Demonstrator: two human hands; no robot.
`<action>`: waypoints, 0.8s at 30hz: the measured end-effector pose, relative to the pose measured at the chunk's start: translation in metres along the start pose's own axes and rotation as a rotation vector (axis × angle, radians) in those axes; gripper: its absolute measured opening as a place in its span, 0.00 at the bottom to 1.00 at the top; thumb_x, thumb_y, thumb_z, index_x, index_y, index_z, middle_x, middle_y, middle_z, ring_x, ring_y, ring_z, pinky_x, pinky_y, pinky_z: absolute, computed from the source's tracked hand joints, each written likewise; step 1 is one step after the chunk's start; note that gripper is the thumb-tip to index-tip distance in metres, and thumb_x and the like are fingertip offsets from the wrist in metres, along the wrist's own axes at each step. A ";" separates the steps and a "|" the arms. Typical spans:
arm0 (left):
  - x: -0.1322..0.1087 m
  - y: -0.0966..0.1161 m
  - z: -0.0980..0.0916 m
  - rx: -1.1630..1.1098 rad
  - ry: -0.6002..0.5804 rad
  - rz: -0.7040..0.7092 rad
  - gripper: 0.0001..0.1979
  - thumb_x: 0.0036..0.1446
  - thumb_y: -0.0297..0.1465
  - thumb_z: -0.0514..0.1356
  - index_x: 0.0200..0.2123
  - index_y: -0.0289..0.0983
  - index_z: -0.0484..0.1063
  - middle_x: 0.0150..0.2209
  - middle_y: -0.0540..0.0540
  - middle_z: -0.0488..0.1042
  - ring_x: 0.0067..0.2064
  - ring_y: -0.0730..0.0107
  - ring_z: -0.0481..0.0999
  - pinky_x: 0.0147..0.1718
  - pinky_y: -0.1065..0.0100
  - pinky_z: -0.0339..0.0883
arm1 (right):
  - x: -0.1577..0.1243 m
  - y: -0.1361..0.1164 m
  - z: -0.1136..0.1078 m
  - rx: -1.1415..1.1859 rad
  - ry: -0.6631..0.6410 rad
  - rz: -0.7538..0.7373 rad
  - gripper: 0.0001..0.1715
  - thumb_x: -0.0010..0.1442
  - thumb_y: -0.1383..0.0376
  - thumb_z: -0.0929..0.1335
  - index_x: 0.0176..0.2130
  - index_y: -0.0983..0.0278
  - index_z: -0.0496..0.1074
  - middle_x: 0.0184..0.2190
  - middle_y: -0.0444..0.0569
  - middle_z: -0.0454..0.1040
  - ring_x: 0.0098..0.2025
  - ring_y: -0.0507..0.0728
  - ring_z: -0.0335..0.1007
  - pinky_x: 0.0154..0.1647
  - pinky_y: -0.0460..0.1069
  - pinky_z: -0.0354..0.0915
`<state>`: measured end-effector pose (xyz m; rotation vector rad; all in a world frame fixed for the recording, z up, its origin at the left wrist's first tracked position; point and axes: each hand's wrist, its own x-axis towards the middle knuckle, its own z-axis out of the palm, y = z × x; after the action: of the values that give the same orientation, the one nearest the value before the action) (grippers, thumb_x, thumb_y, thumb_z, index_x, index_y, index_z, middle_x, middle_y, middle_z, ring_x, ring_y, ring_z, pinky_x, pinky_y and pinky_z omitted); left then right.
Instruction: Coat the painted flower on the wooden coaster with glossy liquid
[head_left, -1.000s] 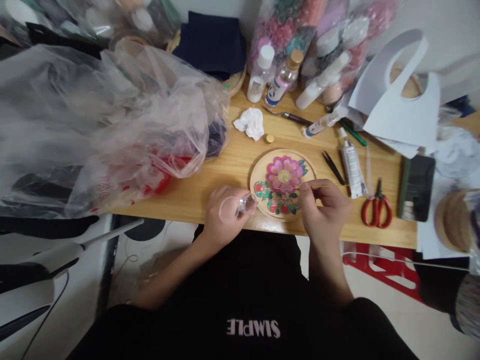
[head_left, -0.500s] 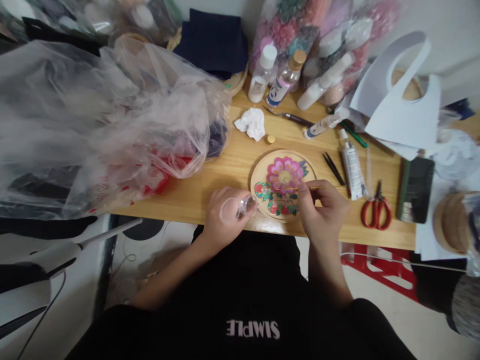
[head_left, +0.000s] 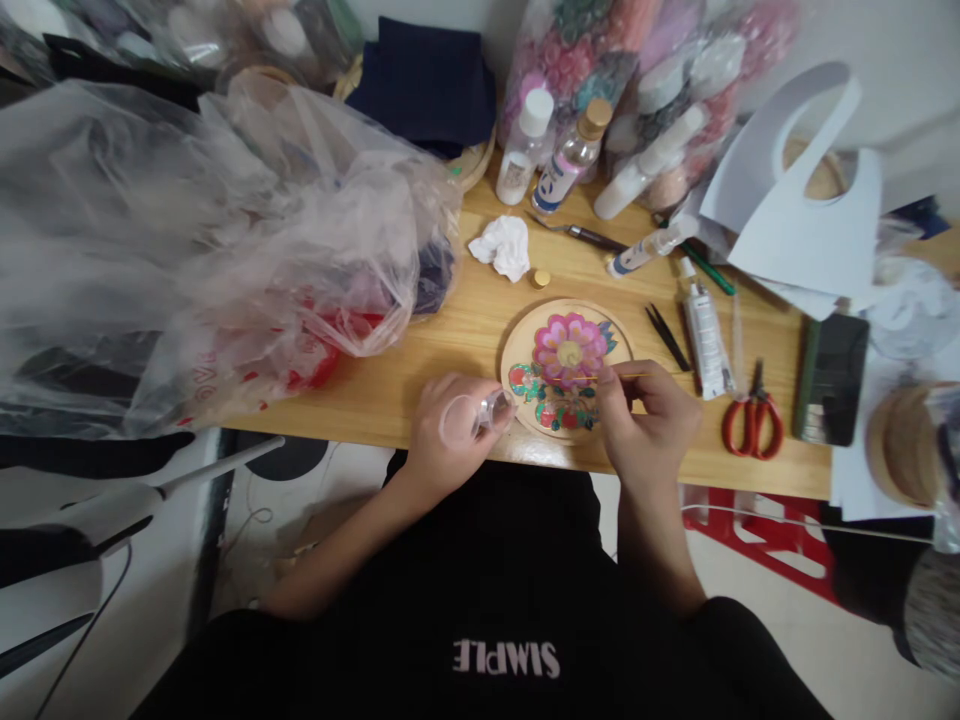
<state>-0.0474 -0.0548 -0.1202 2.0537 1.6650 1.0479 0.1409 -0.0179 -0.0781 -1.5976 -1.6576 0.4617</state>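
While the right hand is pinching a thin yellow stick between thumb and fingers, the left hand is gripping a small clear container. Between the 2 hands, a round wooden board is lying flat by the near edge of the table, probably so that its coloured pattern is sitting within easy reach of both. The left hand is holding the container just beside the board's left rim, seemingly to have it close without covering the pattern; whether anything is filling it cannot be told. The right hand is gripping the stick well back from its left end, which is likely giving a clear view of that end.

The stick's long axis is running left to right, nearly parallel to the table edge, with its left end pointing across the lower part of the pink flower; whether it is touching the board is not showing. The container is leaning sideways in the grip, its wide round end lying to the left and its narrower part pointing right, towards the board. Being round, the board is showing no long axis. Off to the right, black tweezers, a white tube and red scissors are lying near the right hand, the scissors' handles facing the person.
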 end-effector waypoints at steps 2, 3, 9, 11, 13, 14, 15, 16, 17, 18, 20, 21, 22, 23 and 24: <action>0.000 0.000 0.000 -0.008 -0.011 -0.011 0.06 0.58 0.34 0.63 0.36 0.38 0.73 0.30 0.48 0.77 0.33 0.68 0.76 0.35 0.64 0.69 | 0.000 0.000 0.000 0.002 -0.003 0.017 0.08 0.57 0.65 0.69 0.26 0.62 0.71 0.17 0.40 0.69 0.18 0.48 0.61 0.19 0.45 0.57; 0.000 0.000 0.001 -0.011 -0.015 -0.018 0.06 0.58 0.34 0.63 0.36 0.38 0.73 0.30 0.48 0.77 0.33 0.68 0.76 0.35 0.64 0.69 | -0.001 0.000 0.000 0.008 -0.003 0.025 0.09 0.57 0.65 0.69 0.26 0.62 0.71 0.17 0.40 0.69 0.18 0.48 0.61 0.19 0.45 0.57; 0.000 0.000 0.000 -0.002 0.008 -0.001 0.06 0.58 0.34 0.63 0.36 0.37 0.72 0.30 0.48 0.78 0.33 0.68 0.76 0.35 0.65 0.69 | -0.005 -0.007 -0.006 0.142 -0.008 0.005 0.08 0.59 0.65 0.69 0.27 0.62 0.72 0.18 0.39 0.68 0.19 0.49 0.62 0.20 0.45 0.59; 0.000 0.000 0.000 -0.001 0.011 0.005 0.07 0.58 0.34 0.64 0.36 0.37 0.72 0.30 0.48 0.78 0.33 0.68 0.76 0.34 0.65 0.69 | -0.006 -0.014 -0.008 0.191 -0.056 -0.053 0.08 0.59 0.67 0.69 0.28 0.61 0.71 0.19 0.40 0.70 0.20 0.48 0.63 0.20 0.45 0.60; 0.000 -0.001 0.000 -0.001 0.013 0.009 0.07 0.58 0.34 0.64 0.37 0.37 0.72 0.30 0.49 0.78 0.33 0.69 0.76 0.34 0.66 0.69 | -0.006 -0.021 -0.008 0.190 -0.123 -0.122 0.08 0.59 0.69 0.68 0.27 0.61 0.71 0.20 0.41 0.72 0.20 0.48 0.63 0.20 0.45 0.60; 0.000 -0.001 0.000 0.002 0.012 0.011 0.07 0.58 0.34 0.64 0.36 0.37 0.72 0.30 0.49 0.78 0.33 0.69 0.76 0.35 0.66 0.68 | -0.006 -0.024 -0.007 0.174 -0.150 -0.150 0.08 0.58 0.70 0.68 0.27 0.62 0.71 0.20 0.41 0.72 0.20 0.48 0.63 0.19 0.45 0.60; 0.000 -0.001 0.000 0.006 0.012 0.014 0.07 0.58 0.34 0.64 0.36 0.37 0.72 0.30 0.49 0.78 0.33 0.69 0.76 0.35 0.66 0.68 | -0.006 -0.025 -0.005 0.155 -0.170 -0.171 0.08 0.58 0.70 0.68 0.27 0.62 0.71 0.20 0.41 0.72 0.19 0.48 0.63 0.18 0.45 0.59; 0.000 -0.001 0.000 0.009 0.015 0.018 0.07 0.59 0.34 0.63 0.36 0.37 0.72 0.30 0.49 0.78 0.33 0.69 0.76 0.35 0.66 0.68 | -0.006 -0.026 -0.003 0.135 -0.180 -0.188 0.08 0.58 0.70 0.68 0.27 0.62 0.71 0.20 0.41 0.73 0.18 0.48 0.63 0.17 0.44 0.59; 0.000 -0.001 0.000 0.010 0.019 0.022 0.07 0.59 0.34 0.63 0.36 0.37 0.72 0.30 0.49 0.78 0.33 0.69 0.76 0.35 0.66 0.68 | -0.006 -0.026 -0.001 0.114 -0.189 -0.199 0.08 0.58 0.70 0.68 0.27 0.62 0.71 0.20 0.42 0.73 0.18 0.48 0.62 0.17 0.44 0.59; 0.000 -0.001 0.000 0.010 0.025 0.027 0.07 0.59 0.34 0.62 0.37 0.37 0.72 0.30 0.49 0.78 0.33 0.69 0.76 0.35 0.66 0.68 | -0.007 -0.026 0.000 0.094 -0.196 -0.207 0.08 0.58 0.69 0.68 0.27 0.62 0.71 0.20 0.42 0.73 0.18 0.48 0.63 0.17 0.44 0.59; 0.000 -0.001 0.000 0.011 0.033 0.037 0.07 0.59 0.34 0.62 0.37 0.37 0.72 0.31 0.48 0.78 0.33 0.69 0.76 0.35 0.66 0.68 | -0.007 -0.023 0.003 0.068 -0.211 -0.216 0.08 0.59 0.69 0.68 0.27 0.63 0.72 0.20 0.42 0.73 0.18 0.48 0.63 0.17 0.44 0.60; 0.000 -0.001 0.000 0.013 0.032 0.041 0.07 0.59 0.34 0.62 0.37 0.37 0.71 0.31 0.48 0.78 0.33 0.69 0.76 0.35 0.66 0.68 | -0.008 -0.021 0.004 0.062 -0.224 -0.218 0.08 0.59 0.69 0.68 0.27 0.63 0.72 0.20 0.42 0.73 0.18 0.48 0.63 0.17 0.44 0.60; 0.000 -0.001 0.000 0.017 0.029 0.045 0.07 0.59 0.34 0.63 0.37 0.37 0.71 0.30 0.48 0.78 0.33 0.69 0.76 0.35 0.66 0.68 | -0.008 -0.020 0.005 0.063 -0.235 -0.218 0.08 0.59 0.69 0.68 0.28 0.63 0.72 0.20 0.42 0.73 0.18 0.47 0.63 0.17 0.44 0.60; 0.000 -0.001 0.000 0.021 0.026 0.048 0.07 0.59 0.33 0.63 0.37 0.37 0.71 0.30 0.49 0.78 0.33 0.69 0.76 0.35 0.66 0.68 | -0.008 -0.019 0.005 0.070 -0.243 -0.217 0.08 0.59 0.69 0.68 0.28 0.63 0.72 0.21 0.42 0.73 0.18 0.47 0.63 0.17 0.44 0.59; 0.001 0.000 0.000 0.024 0.023 0.050 0.06 0.59 0.33 0.63 0.37 0.37 0.71 0.30 0.49 0.78 0.33 0.69 0.75 0.34 0.66 0.68 | -0.008 -0.019 0.005 0.081 -0.247 -0.217 0.07 0.59 0.69 0.68 0.28 0.63 0.72 0.21 0.42 0.73 0.18 0.47 0.63 0.17 0.43 0.59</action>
<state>-0.0479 -0.0541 -0.1199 2.1167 1.6535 1.0764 0.1236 -0.0271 -0.0701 -1.3253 -1.9458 0.6237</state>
